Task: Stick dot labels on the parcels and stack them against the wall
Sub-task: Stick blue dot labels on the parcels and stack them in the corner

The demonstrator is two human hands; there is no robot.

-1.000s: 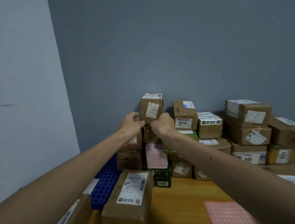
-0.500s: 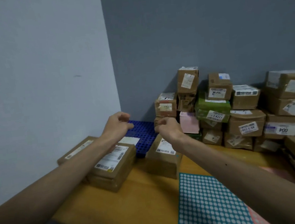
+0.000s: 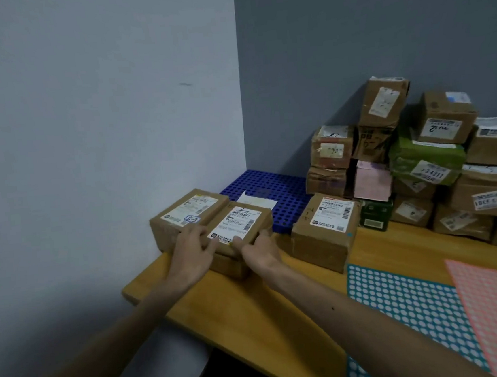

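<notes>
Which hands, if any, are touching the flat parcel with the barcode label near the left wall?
Touching, both. The head view shows the left hand and right hand gripping the flat parcel at its near edge, with no gap visible.

A yellow wooden table [image 3: 252,317] spreads from six o'clock toward three o'clock. At its twelve o'clock end lies a blue perforated mat [image 3: 284,194], with a white paper slip [image 3: 254,201] resting on it.
</notes>
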